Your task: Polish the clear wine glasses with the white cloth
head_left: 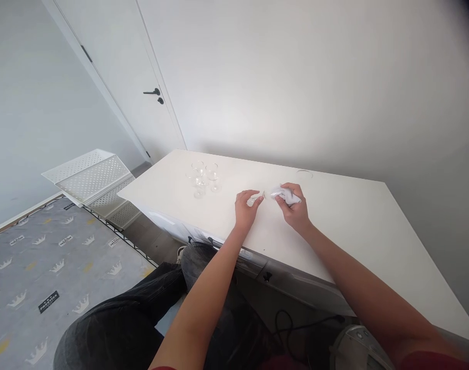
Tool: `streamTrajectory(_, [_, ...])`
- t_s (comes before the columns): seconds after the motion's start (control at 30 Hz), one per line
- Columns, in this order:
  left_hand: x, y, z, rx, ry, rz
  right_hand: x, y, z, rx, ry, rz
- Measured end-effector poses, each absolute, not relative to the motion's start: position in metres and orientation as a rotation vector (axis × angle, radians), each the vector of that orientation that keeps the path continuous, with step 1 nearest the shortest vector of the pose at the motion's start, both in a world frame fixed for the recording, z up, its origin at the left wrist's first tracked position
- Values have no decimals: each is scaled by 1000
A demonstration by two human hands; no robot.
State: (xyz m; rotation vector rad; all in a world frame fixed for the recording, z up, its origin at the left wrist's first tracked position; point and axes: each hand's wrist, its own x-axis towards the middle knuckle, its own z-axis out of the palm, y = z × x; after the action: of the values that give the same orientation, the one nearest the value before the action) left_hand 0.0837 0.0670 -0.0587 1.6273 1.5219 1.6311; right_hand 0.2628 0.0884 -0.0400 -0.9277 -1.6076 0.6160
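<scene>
Over the white tabletop, my left hand (pixel 247 208) pinches a small clear stemmed glass (pixel 263 195) near its foot, between thumb and fingers. My right hand (pixel 296 208) is closed on a bunched white cloth (pixel 288 196), which meets the other end of this glass. The cloth and fingers hide part of the bowl. To the left on the table, several clear stemmed glasses (pixel 200 181) stand close together.
The white table (pixel 350 216) runs along the wall. A thin curved clear piece (pixel 304 172) lies near its back edge. At the left are a white perforated rack (pixel 90 177) and a patterned mattress (pixel 64 277). A black cable (pixel 292 329) hangs beneath the front edge.
</scene>
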Motion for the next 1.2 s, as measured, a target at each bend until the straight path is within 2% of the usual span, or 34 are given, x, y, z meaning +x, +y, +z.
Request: streamTrajectory(1.2, [89, 67, -61, 1620, 1499, 1515, 258, 90, -53, -934, -1493, 785])
